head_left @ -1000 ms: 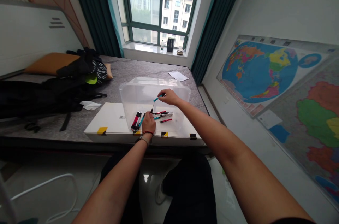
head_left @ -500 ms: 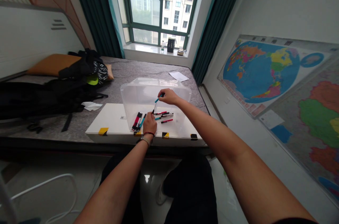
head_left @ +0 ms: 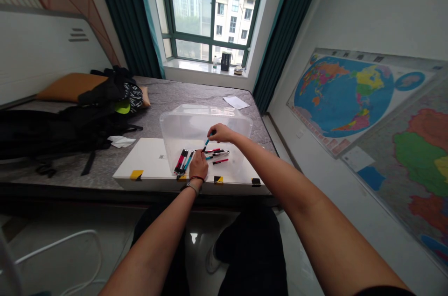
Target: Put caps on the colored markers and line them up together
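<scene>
My left hand [head_left: 199,164] is closed on the lower, black part of a pen, between the pen groups. Just above it, my right hand [head_left: 220,133] grips a blue pen barrel [head_left: 207,142], which now meets the black part. On the left, several red, black, white and blue pens [head_left: 180,160] lie side by side. To the right of my left hand are loose pen pieces [head_left: 219,153], with a red and black one [head_left: 220,161] nearer me. A clear plastic bin [head_left: 168,128] lies around them on a white box [head_left: 140,158].
The box rests on a grey mattress [head_left: 164,93]. Black bags [head_left: 70,123] and an orange pillow [head_left: 70,86] lie at the left, with crumpled tissue [head_left: 121,141] nearby. White paper [head_left: 236,102] is behind the bin. Maps [head_left: 346,95] hang on the right wall.
My right hand has moved down a little, bringing the blue barrel over the thin part that showed above my left hand. My left hand has hardly moved.
</scene>
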The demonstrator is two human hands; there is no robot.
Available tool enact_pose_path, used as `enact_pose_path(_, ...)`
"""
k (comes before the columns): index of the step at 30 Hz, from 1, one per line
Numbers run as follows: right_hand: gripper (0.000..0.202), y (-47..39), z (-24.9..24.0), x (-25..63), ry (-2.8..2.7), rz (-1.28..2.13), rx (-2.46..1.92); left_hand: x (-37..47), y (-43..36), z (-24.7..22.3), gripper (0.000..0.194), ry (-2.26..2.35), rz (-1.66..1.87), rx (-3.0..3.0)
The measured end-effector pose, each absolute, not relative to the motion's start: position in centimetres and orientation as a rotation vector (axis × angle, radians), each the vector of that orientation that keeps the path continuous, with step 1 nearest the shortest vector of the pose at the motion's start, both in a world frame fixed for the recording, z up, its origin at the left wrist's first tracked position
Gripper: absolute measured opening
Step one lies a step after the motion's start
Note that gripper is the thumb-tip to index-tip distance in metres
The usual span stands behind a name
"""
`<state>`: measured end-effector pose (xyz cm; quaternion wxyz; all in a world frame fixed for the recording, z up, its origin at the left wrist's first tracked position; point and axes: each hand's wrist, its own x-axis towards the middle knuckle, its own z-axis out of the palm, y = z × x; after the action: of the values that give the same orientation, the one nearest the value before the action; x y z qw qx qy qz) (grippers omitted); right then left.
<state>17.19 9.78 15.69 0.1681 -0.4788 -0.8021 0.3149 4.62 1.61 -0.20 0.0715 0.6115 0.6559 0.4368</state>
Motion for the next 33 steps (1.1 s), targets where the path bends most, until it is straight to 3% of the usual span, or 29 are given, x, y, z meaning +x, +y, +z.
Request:
enact_pose_path(9, 0.014, 9.6, 12.1, 17.6, -1.822, 1.365, -1.262, 4.7, 1.3, 0.3, 0.024, 1.996, 1.24, 1.824)
enact_pose_path(15, 0.021, 9.2, 9.5, 17.7, -1.775, 1.245, -1.261, 4.7, 1.4, 0.1, 0.026, 1.993, 1.244, 1.855)
enact_pose_path(22, 0.033, 8.0, 7.5, 17.0, -1.682, 0.849, -1.449, 5.1, 1.3, 0.0, 0.026, 1.953, 1.221, 1.923)
enact_pose_path(33, 0.023, 5.6, 2.9, 15.8, -1.207, 1.333, -1.175, 5.3, 1.0, 0.3, 0.024, 1.981, 1.161, 1.948)
